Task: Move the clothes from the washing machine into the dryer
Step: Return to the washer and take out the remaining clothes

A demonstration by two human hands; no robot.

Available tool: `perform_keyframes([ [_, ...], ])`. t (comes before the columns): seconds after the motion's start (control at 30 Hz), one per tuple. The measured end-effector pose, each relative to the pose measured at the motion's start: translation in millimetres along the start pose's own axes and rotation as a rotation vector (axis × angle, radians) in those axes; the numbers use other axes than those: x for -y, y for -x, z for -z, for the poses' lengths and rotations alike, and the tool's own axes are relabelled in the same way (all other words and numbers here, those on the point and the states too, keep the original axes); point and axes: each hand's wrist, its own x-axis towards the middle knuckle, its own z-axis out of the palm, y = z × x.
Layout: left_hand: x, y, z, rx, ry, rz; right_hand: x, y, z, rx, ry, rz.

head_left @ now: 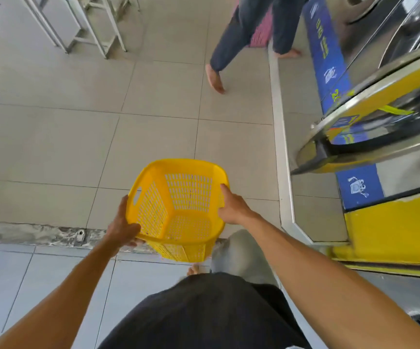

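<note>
No clothes were visible in the view. The basket (pixel 178 210), yellow perforated plastic, was empty and held off the floor in front of the body, mouth tilted up toward the camera, base pointing down and away.

Left hand (pixel 123 226) gripped the near-left rim, fingers curled under the edge and thumb over it. Right hand (pixel 231 206) gripped the right rim, fingers hooked over the lip. Both hands closed on the basket; neither free.

Key relation: the open machine door (pixel 370 137), round, steel-rimmed with yellow trim, stood out to the right and ahead of the basket, well apart from it. Right hand was the nearer one to it. The drum behind the door was out of frame, so any load inside could not be confirmed. Whether this unit was the washer or the dryer could not be told.

Judgement: task at an early stage, basket being brought to the machine for loading. Next move probably a turn to the right.

Surroundings: raised white kerb (pixel 283 159) along the machine row lay between basket and machines, a likely trip point. Another person's legs (pixel 231 39), barefoot, stood ahead near the kerb. Metal table legs (pixel 88 26) far left, clear of the path. Grey tiled floor (pixel 78 137) throughout.
</note>
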Motion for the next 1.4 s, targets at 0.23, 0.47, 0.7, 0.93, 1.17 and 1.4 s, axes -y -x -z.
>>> perform_keyframes([
  [0.23,-82,-77,8,0.091,0.016,-0.062,13,-62,60,-0.078,-0.063,-0.066],
  [0.47,-188,-129,26,0.117,-0.016,-0.089,40,-84,163,-0.120,-0.143,-0.134],
  [0.7,-311,-182,42,0.133,-0.081,-0.217,56,-108,244,-0.274,-0.289,-0.192],
  [0.93,-418,-278,26,0.358,-0.237,-0.282,48,-162,298,-0.321,-0.459,-0.390],
  [1.17,-525,-345,6,0.585,-0.324,-0.337,53,-188,353,-0.465,-0.633,-0.565],
  [1.4,-633,-364,-46,0.760,-0.388,-0.516,28,-186,393,-0.681,-0.846,-0.692],
])
